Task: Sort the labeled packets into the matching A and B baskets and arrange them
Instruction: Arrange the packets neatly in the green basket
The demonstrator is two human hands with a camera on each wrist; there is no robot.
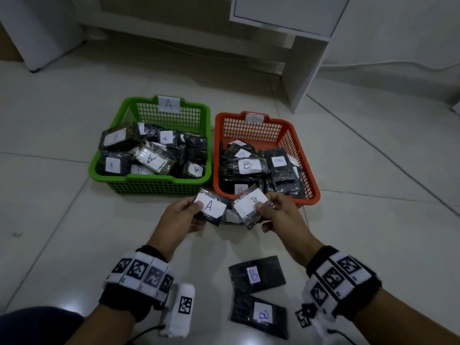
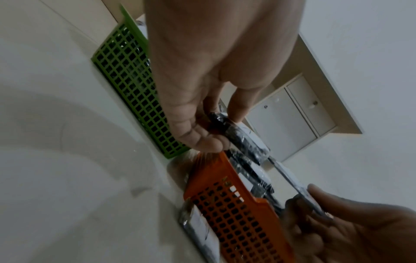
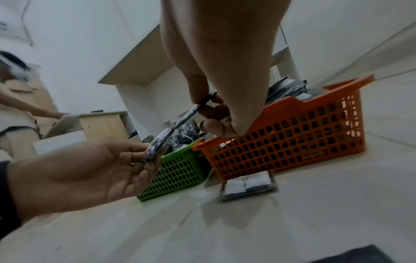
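My left hand (image 1: pixel 191 210) pinches a dark packet labelled A (image 1: pixel 210 206) just in front of the green A basket (image 1: pixel 149 181). Beside it my right hand (image 1: pixel 271 210) pinches a dark packet labelled B (image 1: pixel 250 204) over the near rim of the orange B basket (image 1: pixel 216 150). Both baskets hold several labelled packets. Two B packets (image 1: pixel 256 273) (image 1: pixel 261 314) lie on the floor near my right wrist. Another packet, labelled A (image 3: pixel 245 183), lies on the floor against the orange basket (image 3: pixel 292 142), below the hands. The right wrist view shows the thumb and fingers clamped on the B packet (image 3: pixel 186 117).
The baskets stand side by side on a pale tiled floor. White cabinets (image 1: pixel 286 16) rise behind them. A white roll with a black marker (image 1: pixel 184 307) lies by my left wrist. Another person (image 3: pixel 18 106) stands far left in the right wrist view.
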